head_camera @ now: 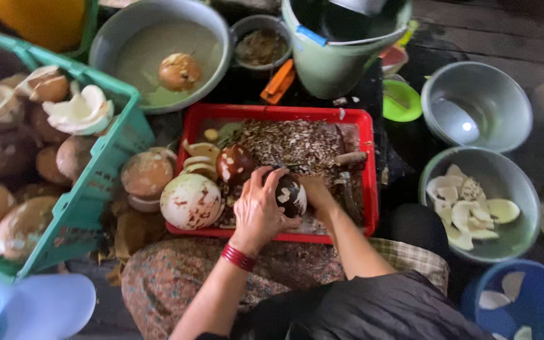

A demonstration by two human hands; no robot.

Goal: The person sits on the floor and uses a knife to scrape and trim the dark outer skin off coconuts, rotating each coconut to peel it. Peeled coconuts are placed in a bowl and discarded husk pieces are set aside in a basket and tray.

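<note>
At my far left the teal plastic crate [105,173] is sitting heaped with husked coconuts, its near wall almost touching the red tray [366,135] in front of me. Between them a peeled whitish coconut [191,201] is crowding the tray's left edge, so I am getting little room on that side. My left hand [258,211] is curling over the dark half-peeled coconut [291,195] inside the tray near its front rim, fingers wrapped closed against its shell. My right hand [316,192] is pressing on the same coconut from the other side; I cannot tell how tightly its fingers are closing, since the coconut is hiding them. Brown peelings [297,141] are filling the tray behind. Further right, past the tray's edge, a metal bowl of white coconut pieces [517,182] is resting well apart.
</note>
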